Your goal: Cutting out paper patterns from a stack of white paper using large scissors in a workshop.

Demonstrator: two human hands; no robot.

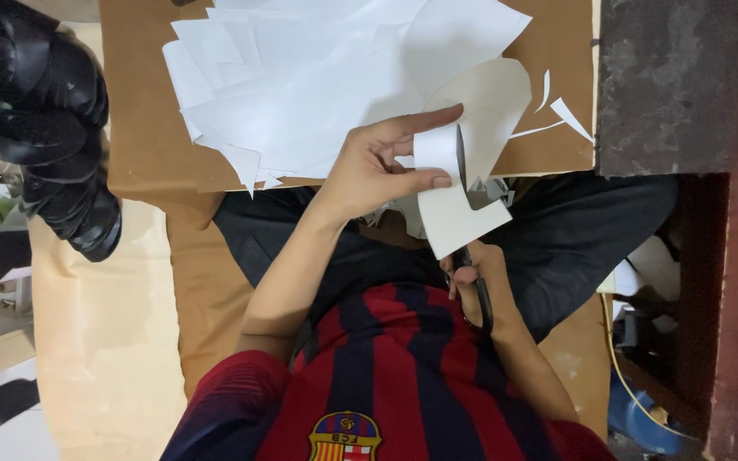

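Nearest the camera, above the red and dark blue striped shirt (395, 376), the right hand (476, 277) is closed through the dark handles of a pair of scissors (482, 303). The blades point away from the body and run under the lower edge of a white paper piece (459, 218); whether they are open or shut cannot be told, because the paper covers them. The paper piece is held in the air over the lap in dark trousers (574, 230), just short of the board's near edge. The left hand (377, 166) pinches it from the side, thumb on the near face and fingers behind, where the sheet curls into a loop. A notch is already cut into its right edge. The step in hand appears to be a scissor cut into this piece, with the left hand acting as feed and support. Continuing the cut would call for the left hand to keep the sheet taut and turn it toward the blades, with the pinch kept clear of the cutting line. Beyond the hands lies a brown board (143, 128) carrying a loose pile of white sheets (301, 85), with thin white slivers (567, 115) near its right edge. Farther right is a dark rough slab (668, 77). At far left sits a stack of glossy black items (44, 128), their kind unclear.
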